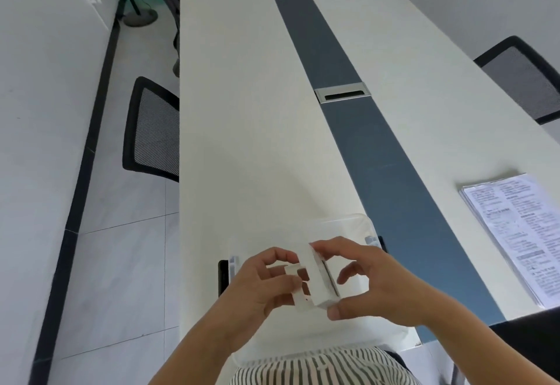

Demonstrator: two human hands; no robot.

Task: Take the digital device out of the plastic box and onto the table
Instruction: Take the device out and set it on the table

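Observation:
A clear plastic box (342, 221) with black side latches sits at the near edge of the white table (242, 142). Above it, both my hands hold a small white device (318, 278) with a dark face, tilted on edge. My right hand (369, 281) pinches its main body between thumb and fingers. My left hand (257, 287) grips a white flat part on its left side. The device hangs over the box and touches neither the box nor the table.
A stack of printed papers in a plastic sleeve (521, 233) lies on the right half of the table. A blue-grey strip (378, 157) with cable slots runs down the middle. Black mesh chairs stand at the left (151, 130) and right (527, 78).

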